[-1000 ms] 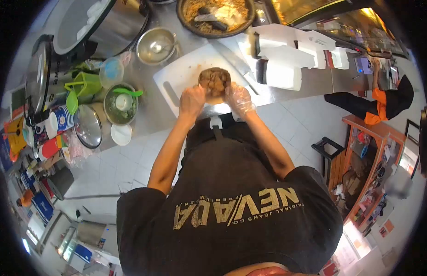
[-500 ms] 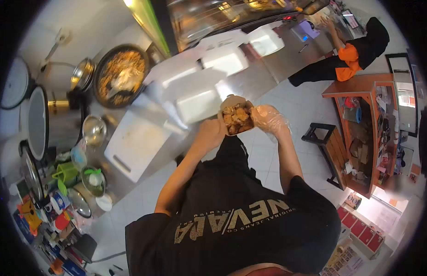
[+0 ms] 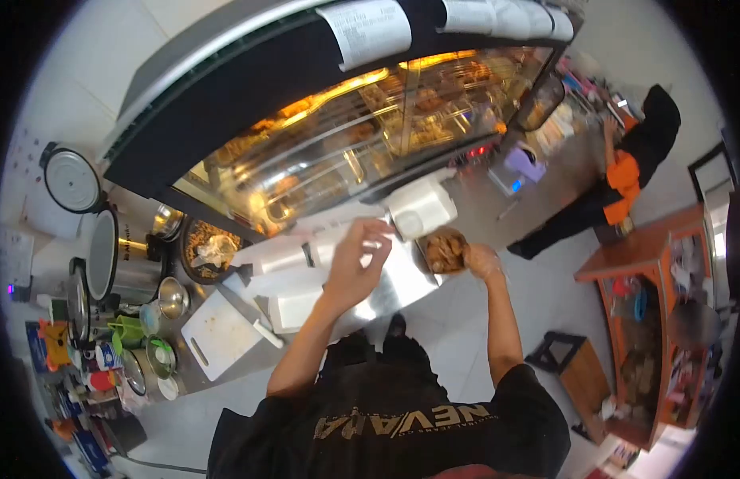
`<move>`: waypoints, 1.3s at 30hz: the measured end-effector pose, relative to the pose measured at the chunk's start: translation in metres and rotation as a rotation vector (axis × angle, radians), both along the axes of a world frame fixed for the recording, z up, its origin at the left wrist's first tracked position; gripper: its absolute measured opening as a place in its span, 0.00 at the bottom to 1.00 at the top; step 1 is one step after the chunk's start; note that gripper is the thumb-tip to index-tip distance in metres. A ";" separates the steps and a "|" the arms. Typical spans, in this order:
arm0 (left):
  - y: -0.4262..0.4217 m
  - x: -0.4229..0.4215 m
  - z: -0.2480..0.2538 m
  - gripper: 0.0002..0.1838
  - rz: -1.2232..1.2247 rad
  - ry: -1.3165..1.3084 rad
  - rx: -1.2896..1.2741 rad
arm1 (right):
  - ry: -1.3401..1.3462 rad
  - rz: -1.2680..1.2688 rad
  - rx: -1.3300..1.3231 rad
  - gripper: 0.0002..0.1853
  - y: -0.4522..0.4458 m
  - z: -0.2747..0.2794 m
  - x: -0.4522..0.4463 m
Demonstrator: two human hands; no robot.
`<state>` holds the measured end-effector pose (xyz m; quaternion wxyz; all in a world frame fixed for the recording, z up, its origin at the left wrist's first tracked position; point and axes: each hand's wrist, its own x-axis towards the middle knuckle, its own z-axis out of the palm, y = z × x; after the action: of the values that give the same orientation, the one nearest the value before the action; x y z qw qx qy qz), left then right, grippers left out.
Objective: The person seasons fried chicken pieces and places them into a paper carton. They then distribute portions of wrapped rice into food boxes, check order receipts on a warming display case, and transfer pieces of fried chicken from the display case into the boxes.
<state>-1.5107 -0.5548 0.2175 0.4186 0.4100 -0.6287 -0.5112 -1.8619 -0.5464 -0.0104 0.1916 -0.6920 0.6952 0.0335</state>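
Landmark: the warmer (image 3: 354, 136), the lit glass-fronted case with food trays inside.

Right hand (image 3: 483, 262): in a clear glove, gripping the far right side of the brown box (image 3: 425, 255). The box is open at the top, with browned meat (image 3: 445, 249) in it. Position: on my side of the warmer, off the right part of its front and well apart from the glass. Whether its base touches the counter (image 3: 395, 283), I cannot tell.

Left hand (image 3: 360, 267): bare, released, fingers loosely curled with a gap at the thumb. It is between me and the middle of the warmer, over the row of open boxes; contact with them cannot be told.

Nearest the brown box, just in front of the warmer: an open white box (image 3: 424, 206). A second white tray (image 3: 296, 313) lies further from the warmer, to its left.

Left of the warmer's near corner: pan (image 3: 189, 270) of brown food. Further from the warmer, same side: metal bowl (image 3: 173, 297), board (image 3: 222, 334), and a knife, its pale handle (image 3: 268, 334) beside the board.

Past the warmer's right end: a co-worker (image 3: 625, 180), orange sleeve, at the counter.
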 end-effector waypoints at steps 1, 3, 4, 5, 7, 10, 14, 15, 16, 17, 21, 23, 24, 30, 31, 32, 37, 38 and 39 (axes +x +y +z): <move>-0.013 -0.001 0.026 0.11 0.065 -0.007 -0.157 | 0.015 -0.084 0.040 0.15 -0.006 0.009 -0.008; -0.040 -0.009 0.069 0.14 0.155 0.114 -0.363 | 0.024 -0.178 0.068 0.15 -0.019 -0.007 -0.039; -0.051 -0.018 0.086 0.14 0.176 0.249 -0.415 | 0.027 -0.242 0.083 0.15 -0.024 -0.013 -0.050; -0.059 -0.027 0.104 0.14 0.143 0.265 -0.446 | 0.025 -0.260 0.084 0.15 -0.027 -0.007 -0.054; -0.074 -0.052 0.130 0.14 0.071 0.303 -0.496 | 0.025 -0.305 0.095 0.16 -0.028 0.011 -0.065; -0.106 -0.098 0.142 0.15 0.168 0.194 -0.532 | 0.035 -0.202 0.165 0.18 -0.045 -0.042 -0.115; -0.125 -0.149 0.143 0.12 0.462 0.005 -0.736 | 0.024 -0.156 0.143 0.19 -0.052 0.000 -0.118; -0.132 -0.159 0.135 0.15 0.524 -0.001 -0.794 | 0.017 -0.117 0.127 0.18 -0.056 -0.010 -0.126; -0.137 -0.169 0.136 0.18 0.592 0.024 -0.798 | 0.010 -0.071 0.112 0.18 -0.061 -0.018 -0.135; -0.142 -0.179 0.138 0.20 0.665 0.043 -0.801 | 0.009 -0.030 0.098 0.18 -0.065 -0.025 -0.142; -0.180 -0.214 0.139 0.28 0.835 0.197 -0.742 | -0.060 0.181 0.081 0.17 -0.091 -0.017 -0.148; -0.182 -0.229 0.141 0.28 1.010 0.097 -0.710 | -0.128 0.271 0.080 0.17 -0.093 -0.012 -0.151; -0.179 -0.234 0.138 0.28 1.130 -0.053 -0.706 | -0.169 0.304 0.063 0.17 -0.093 -0.016 -0.154; -0.103 -0.288 0.061 0.34 0.999 -0.020 -0.534 | -0.359 0.222 0.175 0.18 -0.101 -0.022 -0.169; -0.088 -0.295 0.032 0.31 0.975 -0.043 -0.437 | -0.393 0.224 0.186 0.18 -0.101 -0.023 -0.170; -0.071 -0.300 0.000 0.29 0.941 -0.137 -0.344 | -0.428 0.225 0.190 0.18 -0.105 -0.019 -0.170; 0.020 -0.298 -0.140 0.21 0.709 -0.359 0.230 | -0.537 0.379 0.213 0.16 -0.116 -0.041 -0.176; 0.034 -0.297 -0.163 0.22 0.708 -0.273 0.326 | -0.605 0.330 0.207 0.16 -0.112 -0.036 -0.177; 0.049 -0.292 -0.186 0.22 0.699 -0.345 0.315 | -0.669 0.273 0.198 0.16 -0.109 -0.029 -0.181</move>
<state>-1.8032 -0.5060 0.0314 0.3875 0.7373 -0.4268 -0.3523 -2.0428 -0.6552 -0.0390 0.4680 -0.7290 0.4890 -0.1021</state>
